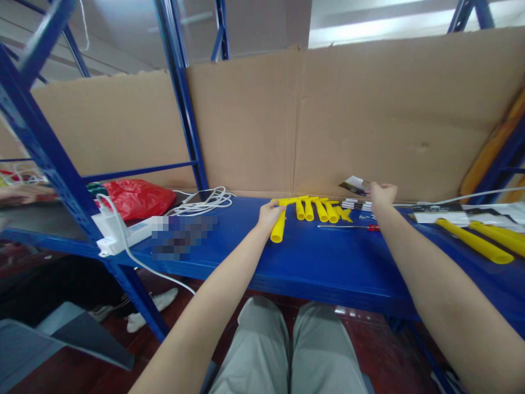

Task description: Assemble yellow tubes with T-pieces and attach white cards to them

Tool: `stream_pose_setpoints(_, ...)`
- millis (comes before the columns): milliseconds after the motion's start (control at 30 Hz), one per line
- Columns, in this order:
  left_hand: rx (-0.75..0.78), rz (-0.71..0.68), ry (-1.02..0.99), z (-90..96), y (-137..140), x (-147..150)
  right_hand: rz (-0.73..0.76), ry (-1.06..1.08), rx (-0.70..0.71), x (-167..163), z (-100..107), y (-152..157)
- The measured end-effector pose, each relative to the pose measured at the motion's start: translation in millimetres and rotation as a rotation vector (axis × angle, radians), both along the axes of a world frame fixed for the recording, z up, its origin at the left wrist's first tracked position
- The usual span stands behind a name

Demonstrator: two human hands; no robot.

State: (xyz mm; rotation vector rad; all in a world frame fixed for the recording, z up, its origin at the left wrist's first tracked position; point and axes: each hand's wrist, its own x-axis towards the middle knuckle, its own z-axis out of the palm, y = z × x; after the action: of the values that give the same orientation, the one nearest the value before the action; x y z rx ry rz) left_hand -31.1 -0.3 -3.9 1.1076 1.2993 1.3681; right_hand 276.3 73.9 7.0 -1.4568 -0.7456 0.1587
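Observation:
My left hand [269, 214] is closed around a yellow plastic tube-shaped part [278, 232], whose open end faces me. To its right, several similar yellow parts [309, 212] lie in a row on the blue shelf. My right hand [382, 196] pinches a small dark-and-white printed card [355, 185], raised in front of the cardboard. Below that card is a stack of black-and-white printed pieces [356, 205]. A screwdriver [343, 226] with a red handle lies nearer to me, close to my right forearm.
Longer yellow tubes [476, 241] and plastic packaging [443, 213] lie at the right. Leftward are a white power strip [139, 231], coiled white cable [205, 202] and a red bag [137, 198]. Cardboard [246, 126] backs the blue shelf [328, 262]. Another person's hand [28, 192] shows far left.

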Motion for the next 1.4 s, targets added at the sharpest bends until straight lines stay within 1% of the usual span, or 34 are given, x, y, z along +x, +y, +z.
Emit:
stream_pose_setpoints(67, 0.016, 0.011, 0.01, -0.7, 2.2, -1.2, 0.083, 0.33, 0.07, -12.0, 5.7, -8.2)
stream_pose_setpoints(133, 0.026, 0.031, 0.022, -2.3, 4.7, -2.0, 0.178, 0.493, 0.15, -26.6, 9.8, -19.4)
stream_pose_setpoints(200, 0.015, 0.064, 0.031, -4.3, 7.1, -2.3, 0.233, 0.496, 0.189, -43.2, 11.6, -31.8)
stream_pose_setpoints(300, 0.017, 0.082, 0.045, -6.8, 9.7, -2.6, 0.419, 0.5, 0.241, -69.2, 12.2, -48.7)
stream_pose_setpoints(367, 0.022, 0.085, 0.05, -7.9, 11.1, -3.3, 0.479, 0.487, 0.271, -84.9, 12.7, -58.0)
stream_pose_setpoints(433, 0.018, 0.082, 0.056, -8.5, 12.6, -4.4, 0.578, 0.446, 0.232, -97.4, 12.7, -66.0)
stream_pose_setpoints(567, -0.007, 0.099, 0.055, -7.8, 15.6, -7.6, 0.824, 0.356, 0.093, -111.4, 9.4, -78.9)
stream_pose_setpoints(700, -0.051, 0.135, -0.003, -4.8, 15.9, -9.7, 0.969, 0.297, -0.009, -114.8, 7.8, -85.9)
stream_pose_setpoints(800, -0.074, 0.159, -0.107, -2.3, 14.4, -9.6, 1.087, 0.239, -0.086, -114.1, 8.3, -87.8)
stream_pose_setpoints(900, -0.073, 0.199, -0.213, -1.3, 13.9, -9.4, 1.125, 0.2, -0.113, -112.7, 7.3, -87.0)
stream_pose_setpoints(1167, -0.056, 0.311, -0.481, -5.8, 24.7, -15.4, 1.068, 0.174, -0.166, -114.0, 4.7, -87.1)
stream_pose_setpoints(1267, -0.063, 0.343, -0.539, -7.9, 30.5, -18.1, 1.087, 0.17, -0.169, -116.3, 5.6, -90.9)
stream_pose_setpoints(1400, -0.055, 0.36, -0.6, -9.5, 35.9, -20.2, 1.148, 0.147, -0.177, -117.7, 3.9, -92.7)
